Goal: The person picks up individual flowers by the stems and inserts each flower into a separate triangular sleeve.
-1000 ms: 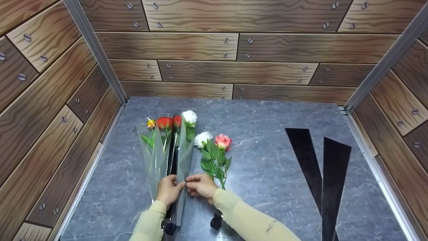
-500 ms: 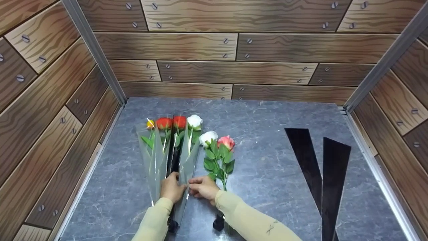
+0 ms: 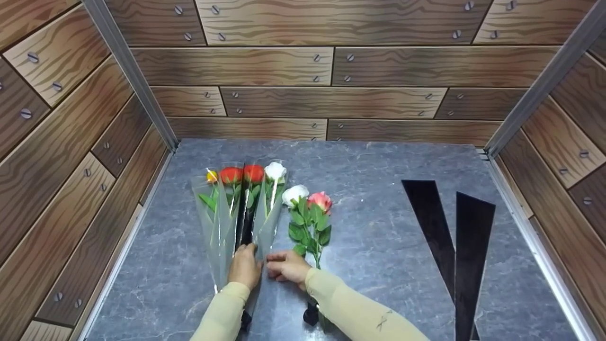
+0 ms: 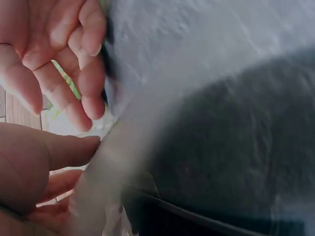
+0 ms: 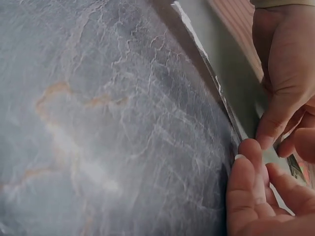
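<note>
A clear wrapping sleeve holds a white rose and lies at the right end of a row of wrapped flowers. My left hand is over its lower part, the thumb and fingers at its edge in the left wrist view. Just right of the sleeve, my right hand has loosely bent fingers, with fingertips right at the sleeve's edge in the right wrist view. Beside my right hand lie a loose white rose and a pink rose with leafy stems.
To the left are a red rose in a black sleeve, another red rose and a yellow flower in clear sleeves. Two flat black sleeves overlap at right. Wood-patterned walls enclose the grey tabletop.
The sleeve with the white rose has shifted right and settled beside the row. My left hand has turned over its lower part. The loose roses have shifted slightly right.
</note>
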{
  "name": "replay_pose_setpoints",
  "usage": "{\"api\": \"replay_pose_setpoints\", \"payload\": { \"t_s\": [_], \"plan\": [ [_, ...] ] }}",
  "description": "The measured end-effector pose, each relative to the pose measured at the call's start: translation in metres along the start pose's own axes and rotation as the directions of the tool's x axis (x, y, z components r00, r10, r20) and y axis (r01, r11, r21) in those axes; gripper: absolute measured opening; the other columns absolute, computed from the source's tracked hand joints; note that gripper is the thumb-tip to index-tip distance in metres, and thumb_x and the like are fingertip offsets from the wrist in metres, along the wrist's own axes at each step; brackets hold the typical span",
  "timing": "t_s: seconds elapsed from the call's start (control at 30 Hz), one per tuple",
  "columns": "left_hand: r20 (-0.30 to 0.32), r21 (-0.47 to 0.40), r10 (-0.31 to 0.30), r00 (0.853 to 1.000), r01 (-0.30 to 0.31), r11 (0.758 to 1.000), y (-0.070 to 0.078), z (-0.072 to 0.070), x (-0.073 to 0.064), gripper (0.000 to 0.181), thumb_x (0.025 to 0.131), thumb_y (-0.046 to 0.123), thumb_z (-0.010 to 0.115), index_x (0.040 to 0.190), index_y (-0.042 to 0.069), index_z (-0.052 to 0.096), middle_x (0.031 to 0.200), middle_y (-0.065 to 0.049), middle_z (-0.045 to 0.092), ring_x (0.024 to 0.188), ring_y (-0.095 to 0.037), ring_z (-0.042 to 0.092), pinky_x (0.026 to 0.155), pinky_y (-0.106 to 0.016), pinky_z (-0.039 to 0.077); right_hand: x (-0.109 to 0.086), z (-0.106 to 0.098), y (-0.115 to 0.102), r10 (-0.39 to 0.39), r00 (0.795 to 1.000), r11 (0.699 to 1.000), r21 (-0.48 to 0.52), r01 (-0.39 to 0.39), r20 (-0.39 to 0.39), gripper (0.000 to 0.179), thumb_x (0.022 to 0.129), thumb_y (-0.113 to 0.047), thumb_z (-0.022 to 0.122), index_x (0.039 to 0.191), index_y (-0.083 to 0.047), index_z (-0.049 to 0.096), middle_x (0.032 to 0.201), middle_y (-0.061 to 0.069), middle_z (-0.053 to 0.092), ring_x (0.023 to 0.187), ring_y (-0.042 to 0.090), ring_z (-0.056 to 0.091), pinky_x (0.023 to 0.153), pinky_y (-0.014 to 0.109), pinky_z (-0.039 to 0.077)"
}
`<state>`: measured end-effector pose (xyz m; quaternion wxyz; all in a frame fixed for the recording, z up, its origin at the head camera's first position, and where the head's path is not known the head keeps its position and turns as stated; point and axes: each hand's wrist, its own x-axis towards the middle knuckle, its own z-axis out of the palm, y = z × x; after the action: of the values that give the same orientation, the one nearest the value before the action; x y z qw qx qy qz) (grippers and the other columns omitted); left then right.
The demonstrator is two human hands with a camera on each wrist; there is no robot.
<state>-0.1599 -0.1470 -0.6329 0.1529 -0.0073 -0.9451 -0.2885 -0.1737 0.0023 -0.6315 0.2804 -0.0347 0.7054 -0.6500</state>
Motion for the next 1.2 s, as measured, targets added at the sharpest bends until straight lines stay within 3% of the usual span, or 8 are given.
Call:
{"api": "replay_pose_setpoints", "payload": {
  "t_s": [0.27, 0.57, 0.8, 0.93, 1.0, 1.07, 1.13, 1.2],
  "plan": [
    [-0.047, 0.081, 0.042, 0.998, -0.038, 0.996, 0.000, -0.003, 0.000, 0.028, 0.061, 0.003, 0.083, 0.085, -0.002, 0.069, 0.095, -0.018, 0.058, 0.086, -0.037, 0.054, 0.079, -0.047, 0.045, -0.006, -0.009, -0.001, 0.000, 0.999, 1.000, -0.005, 0.000, 0.039, 0.034, 0.091, -0.012, 0.062, 0.120, 0.004, 0.061, 0.103, 0.016, 0.067, 0.080, 0.019, 0.066, 0.068, 0.034, 0.054],
    [-0.049, 0.116, 0.119, 0.992, -0.113, 0.987, 0.000, -0.008, -0.006, 0.019, 0.066, 0.011, 0.082, 0.077, 0.004, 0.069, 0.075, -0.011, 0.061, 0.075, -0.035, 0.055, 0.070, -0.044, 0.044, -0.028, -0.036, -0.015, -0.072, 0.996, 0.997, 0.014, 0.071, 0.056, 0.034, 0.091, -0.012, 0.063, 0.119, 0.008, 0.059, 0.105, 0.022, 0.065, 0.083, 0.025, 0.067, 0.074, 0.045, 0.055],
    [-0.071, 0.102, 0.152, 0.986, -0.144, 0.984, 0.002, -0.016, -0.013, 0.015, 0.069, 0.011, 0.079, 0.079, 0.004, 0.070, 0.076, -0.009, 0.062, 0.074, -0.033, 0.055, 0.069, -0.043, 0.045, -0.070, -0.107, -0.017, -0.160, 0.987, 0.987, 0.030, 0.159, 0.028, 0.040, 0.094, -0.015, 0.061, 0.123, 0.011, 0.054, 0.112, 0.022, 0.062, 0.094, 0.032, 0.064, 0.087, 0.051, 0.049],
    [-0.098, 0.078, 0.148, 0.984, -0.140, 0.987, 0.002, -0.026, -0.019, 0.013, 0.070, 0.009, 0.078, 0.080, 0.005, 0.070, 0.079, -0.009, 0.064, 0.077, -0.033, 0.057, 0.070, -0.044, 0.046, -0.099, -0.164, -0.010, -0.175, 0.980, 0.985, -0.005, 0.175, -0.096, 0.043, 0.095, -0.015, 0.060, 0.126, 0.013, 0.050, 0.107, 0.017, 0.065, 0.093, 0.032, 0.064, 0.085, 0.050, 0.050],
    [-0.107, 0.063, 0.133, 0.985, -0.127, 0.990, 0.001, -0.031, -0.021, 0.013, 0.072, 0.009, 0.078, 0.081, 0.005, 0.070, 0.081, -0.009, 0.064, 0.079, -0.033, 0.058, 0.072, -0.044, 0.046, -0.113, -0.192, -0.006, -0.159, 0.968, 0.987, -0.025, 0.157, -0.192, 0.044, 0.095, -0.015, 0.060, 0.127, 0.014, 0.049, 0.102, 0.015, 0.066, 0.090, 0.028, 0.064, 0.082, 0.047, 0.051],
    [-0.124, 0.049, 0.117, 0.985, -0.112, 0.993, 0.002, -0.036, -0.023, 0.013, 0.073, 0.009, 0.079, 0.082, 0.005, 0.070, 0.083, -0.009, 0.065, 0.080, -0.033, 0.058, 0.074, -0.044, 0.046, -0.126, -0.220, -0.003, -0.149, 0.940, 0.988, -0.072, 0.133, -0.306, 0.044, 0.094, -0.014, 0.061, 0.127, 0.013, 0.050, 0.099, 0.013, 0.066, 0.086, 0.023, 0.064, 0.077, 0.042, 0.053],
    [-0.142, 0.030, 0.098, 0.985, -0.094, 0.995, 0.003, -0.040, -0.024, 0.013, 0.074, 0.010, 0.079, 0.083, 0.005, 0.071, 0.084, -0.009, 0.065, 0.080, -0.033, 0.057, 0.074, -0.044, 0.045, -0.138, -0.248, 0.001, -0.164, 0.898, 0.982, -0.154, 0.109, -0.408, 0.041, 0.094, -0.012, 0.061, 0.126, 0.013, 0.052, 0.098, 0.015, 0.066, 0.082, 0.020, 0.064, 0.074, 0.036, 0.054],
    [-0.166, 0.008, 0.081, 0.983, -0.081, 0.997, 0.005, -0.043, -0.025, 0.013, 0.075, 0.010, 0.078, 0.084, 0.005, 0.071, 0.084, -0.009, 0.066, 0.080, -0.033, 0.057, 0.077, -0.045, 0.045, -0.150, -0.273, 0.005, -0.205, 0.837, 0.952, -0.300, 0.051, -0.507, 0.038, 0.094, -0.013, 0.062, 0.123, 0.011, 0.056, 0.098, 0.017, 0.067, 0.081, 0.019, 0.064, 0.070, 0.032, 0.053]
  ]
}}
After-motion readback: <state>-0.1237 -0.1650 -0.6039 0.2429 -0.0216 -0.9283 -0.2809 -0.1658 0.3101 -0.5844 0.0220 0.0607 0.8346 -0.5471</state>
